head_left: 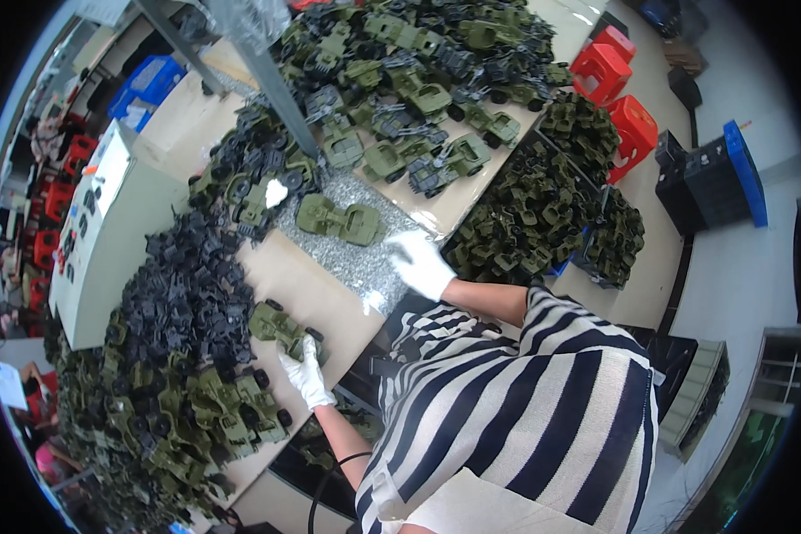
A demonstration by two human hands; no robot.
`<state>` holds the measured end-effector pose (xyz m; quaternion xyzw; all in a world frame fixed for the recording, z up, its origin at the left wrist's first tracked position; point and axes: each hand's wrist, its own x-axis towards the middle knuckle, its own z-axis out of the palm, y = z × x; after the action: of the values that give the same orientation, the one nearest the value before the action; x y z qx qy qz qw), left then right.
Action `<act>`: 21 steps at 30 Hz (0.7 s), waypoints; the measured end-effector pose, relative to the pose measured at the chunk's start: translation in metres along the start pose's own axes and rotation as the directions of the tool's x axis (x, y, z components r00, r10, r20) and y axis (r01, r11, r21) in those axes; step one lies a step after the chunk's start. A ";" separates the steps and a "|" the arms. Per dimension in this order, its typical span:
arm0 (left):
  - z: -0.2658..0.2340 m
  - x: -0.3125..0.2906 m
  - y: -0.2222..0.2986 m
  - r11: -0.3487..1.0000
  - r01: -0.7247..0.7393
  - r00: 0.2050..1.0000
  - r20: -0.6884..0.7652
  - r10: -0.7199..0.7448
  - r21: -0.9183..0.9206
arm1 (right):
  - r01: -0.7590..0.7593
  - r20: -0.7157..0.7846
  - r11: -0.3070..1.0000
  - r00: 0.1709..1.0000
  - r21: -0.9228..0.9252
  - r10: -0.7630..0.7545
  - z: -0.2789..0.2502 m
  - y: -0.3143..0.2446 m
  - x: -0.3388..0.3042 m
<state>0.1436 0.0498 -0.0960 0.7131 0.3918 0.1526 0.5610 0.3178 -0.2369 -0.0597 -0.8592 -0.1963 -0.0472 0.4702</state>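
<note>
My left hand [307, 372], in a white glove, grips the near end of a green toy military vehicle [276, 325] with dark wheels, over the beige table sheet. My right hand [423, 265], also gloved in white, is over the grey speckled tabletop [338, 258]. Its fingers look stretched out, somewhat blurred, with nothing visible in them. Just left of these fingertips lies another green toy vehicle body [338, 220], apart from the hand. A heap of dark grey plastic parts [187, 294] rises beyond my left hand.
Green vehicles [214, 409] are piled at the left, and a larger pile [418, 89] covers the far table. A metal post [276, 89] stands between the piles. Filled crates [525, 214] sit to the right, near red stools [627, 133]. A pale box [120, 231] stands at far left.
</note>
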 end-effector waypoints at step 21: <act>-0.019 -0.006 0.017 0.984 0.155 0.945 -0.305 -0.120 0.093 | -0.615 -0.336 0.498 0.368 0.611 0.867 -0.110 0.142 0.132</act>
<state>0.1339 0.0569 -0.0726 0.6840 0.5289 0.1958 0.4628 0.5045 -0.3571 -0.0760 -0.6738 0.3803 -0.0589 0.6308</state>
